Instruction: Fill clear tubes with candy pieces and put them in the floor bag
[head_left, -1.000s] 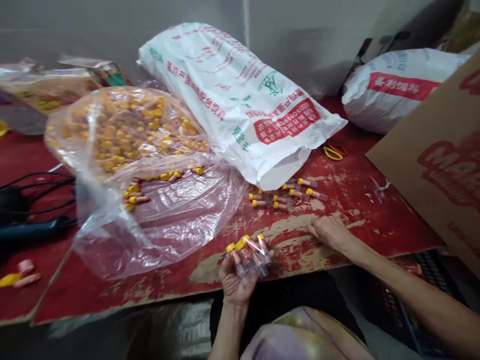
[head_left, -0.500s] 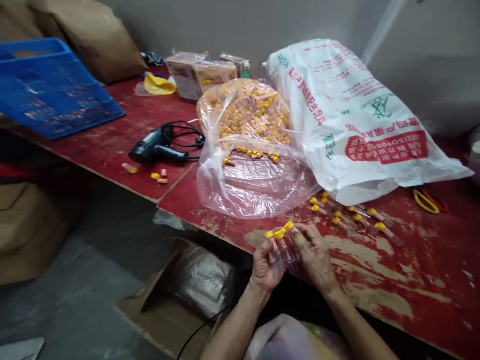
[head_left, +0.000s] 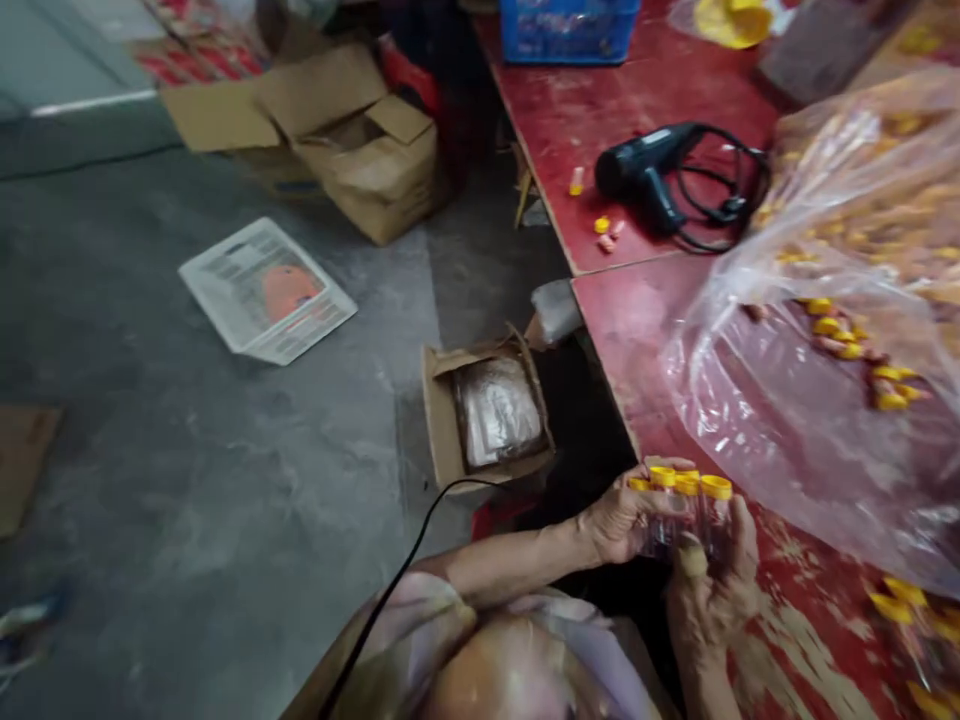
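Several clear tubes with yellow caps [head_left: 663, 476] stand side by side between my two hands at the table's front edge. My left hand [head_left: 621, 522] is closed around the tubes from the left, its thumb across them just below the caps. From the right, my right hand [head_left: 709, 590] grips them, thumb in front and fingers behind. The lower ends of the tubes are partly hidden by the fingers. To the right of my hands lies a large clear plastic bag [head_left: 750, 430] with many small yellow-capped pieces [head_left: 829, 325] in it. More yellow-capped tubes [head_left: 911, 620], blurred, lie at the lower right.
A black heat gun [head_left: 656, 175] with a coiled cord lies on the red table [head_left: 555, 110], near a few loose pieces [head_left: 606, 240]. Behind is a blue crate [head_left: 570, 35]. Cardboard boxes [head_left: 375, 180] and a flat printed sheet [head_left: 266, 290] are on the floor.
The view has swung left and down, bringing more floor into sight. Still in both hands, the tubes are now more upright and lined up, with the caps level.
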